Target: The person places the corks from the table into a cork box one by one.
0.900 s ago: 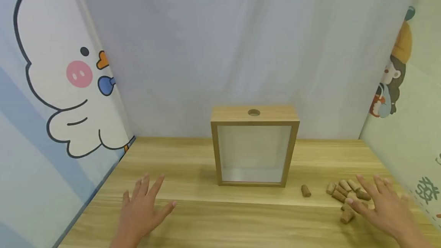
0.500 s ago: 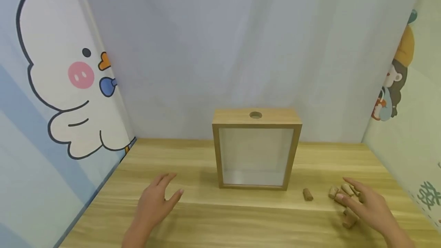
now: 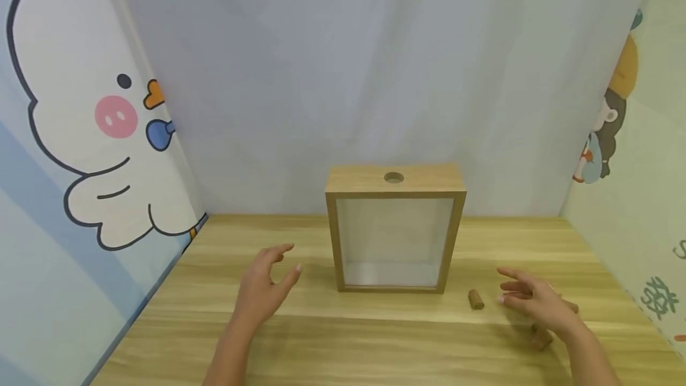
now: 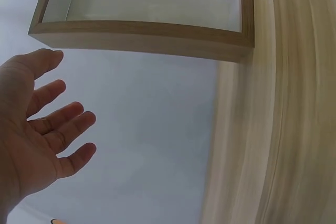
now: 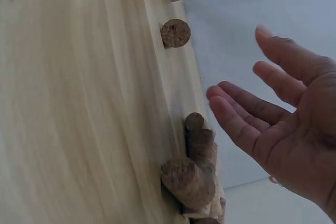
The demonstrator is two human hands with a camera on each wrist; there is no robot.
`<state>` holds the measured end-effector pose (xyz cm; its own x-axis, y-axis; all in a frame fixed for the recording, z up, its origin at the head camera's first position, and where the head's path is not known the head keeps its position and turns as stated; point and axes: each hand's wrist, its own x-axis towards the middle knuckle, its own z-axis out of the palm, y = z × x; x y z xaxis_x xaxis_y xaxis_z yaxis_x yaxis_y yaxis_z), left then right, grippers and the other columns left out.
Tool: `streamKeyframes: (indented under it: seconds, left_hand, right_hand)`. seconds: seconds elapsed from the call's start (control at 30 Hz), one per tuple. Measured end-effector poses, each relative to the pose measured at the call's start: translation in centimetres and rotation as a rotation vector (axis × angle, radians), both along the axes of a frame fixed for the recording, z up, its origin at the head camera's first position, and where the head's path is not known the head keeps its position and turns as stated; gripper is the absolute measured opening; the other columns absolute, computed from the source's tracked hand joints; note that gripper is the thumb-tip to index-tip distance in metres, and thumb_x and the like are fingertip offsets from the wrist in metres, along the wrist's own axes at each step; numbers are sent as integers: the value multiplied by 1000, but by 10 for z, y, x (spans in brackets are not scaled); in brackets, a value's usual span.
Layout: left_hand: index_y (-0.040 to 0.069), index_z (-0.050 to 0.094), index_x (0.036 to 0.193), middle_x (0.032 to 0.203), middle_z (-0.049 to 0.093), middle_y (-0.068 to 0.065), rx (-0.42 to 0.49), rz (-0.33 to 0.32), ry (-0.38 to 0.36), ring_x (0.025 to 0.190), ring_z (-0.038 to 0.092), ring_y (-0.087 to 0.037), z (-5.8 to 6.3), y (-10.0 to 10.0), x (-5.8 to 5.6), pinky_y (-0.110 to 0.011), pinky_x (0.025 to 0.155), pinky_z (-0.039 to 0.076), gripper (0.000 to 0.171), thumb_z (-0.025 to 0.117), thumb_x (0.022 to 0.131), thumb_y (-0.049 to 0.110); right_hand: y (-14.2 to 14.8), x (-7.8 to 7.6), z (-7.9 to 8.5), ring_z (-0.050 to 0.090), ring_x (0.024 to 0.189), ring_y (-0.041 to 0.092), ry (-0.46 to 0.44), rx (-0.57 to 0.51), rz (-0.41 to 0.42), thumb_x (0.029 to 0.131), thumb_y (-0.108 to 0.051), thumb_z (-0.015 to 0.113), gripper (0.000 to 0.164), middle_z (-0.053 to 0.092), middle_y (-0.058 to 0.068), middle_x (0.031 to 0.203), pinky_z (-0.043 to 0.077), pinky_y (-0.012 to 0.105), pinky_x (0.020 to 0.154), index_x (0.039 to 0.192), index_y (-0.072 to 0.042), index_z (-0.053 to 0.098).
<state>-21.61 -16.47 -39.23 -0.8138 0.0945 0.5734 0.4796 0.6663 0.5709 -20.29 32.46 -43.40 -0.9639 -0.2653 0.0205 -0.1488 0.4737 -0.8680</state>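
A wooden box frame with a clear front pane and a round hole in its top stands upright at mid-table. To its left, my left hand hovers over the table with relaxed, slightly bent fingers, holding nothing. My right hand is in the air at the right, fingers loosely bent and nothing between them. It hides much of a pile of corks from the head view. A single cork lies apart between the box frame and this hand; the right wrist view shows that lone cork end-on.
The wooden table is bounded by a pale grey curtain behind. A printed cartoon panel rises on the left and a pale green patterned one on the right.
From spread out, both hands have moved inward with fingers bending: the left toward the box frame, the right leftward across the cork pile toward the lone cork. Box frame and corks stay put.
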Motion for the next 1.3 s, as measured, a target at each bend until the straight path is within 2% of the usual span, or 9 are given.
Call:
streamKeyframes:
  seconds: [0.2,0.4,0.53,0.63,0.83,0.97,1.17,1.3]
  left_hand:
    - [4,61,116,111,61,-11,53,-52,36,99,59,-30,11,14,-12,-46,78,47,37,71,82,15]
    - [7,61,118,114,61,-9,116,-66,12,101,58,-27,25,27,-18,-46,79,46,38,69,83,18]
    - [7,59,121,118,58,-8,204,-86,-30,104,56,-26,31,36,-23,-46,81,45,39,66,86,20]
    - [8,56,125,123,55,-7,273,-102,-77,108,54,-24,37,41,-28,-46,88,42,42,64,88,26]
    - [12,50,131,126,52,-6,405,-137,-118,111,51,-21,46,52,-42,-43,91,40,50,62,88,34]
    - [11,48,133,127,51,-8,486,-175,-117,111,51,-21,52,62,-52,-41,90,40,52,62,89,33]
    - [9,47,134,127,51,-12,543,-193,-98,111,51,-23,58,74,-64,-45,89,40,50,59,90,29]
    - [15,47,135,127,50,-8,561,-166,-94,111,49,-22,62,80,-71,-44,88,39,50,58,90,35]
  right_hand:
    - [-4,-10,-4,55,101,42,-175,-78,76,88,-15,62,71,39,42,121,50,44,76,140,12,21]
    - [-12,-19,-12,58,95,37,-207,-84,82,85,-17,67,74,48,34,114,50,43,74,138,13,24]
    - [-19,-25,-16,57,95,33,-261,-91,53,84,-18,68,75,49,28,114,50,44,75,139,11,25]
    - [-24,-30,-19,56,93,29,-282,-86,56,84,-17,68,74,49,25,110,50,44,75,138,11,26]
    - [-30,-37,-24,50,79,23,-268,-48,58,79,-10,72,70,48,14,93,49,39,69,133,13,35]
    - [-31,-35,-24,49,79,23,-247,-1,46,79,-10,71,60,48,14,94,49,37,67,126,13,43]
    - [-34,-35,-26,49,74,21,-211,59,42,81,-12,70,49,50,12,90,48,33,62,119,11,51]
    - [-37,-39,-28,48,62,17,-163,73,78,79,-11,70,54,50,9,79,43,28,54,124,10,47]
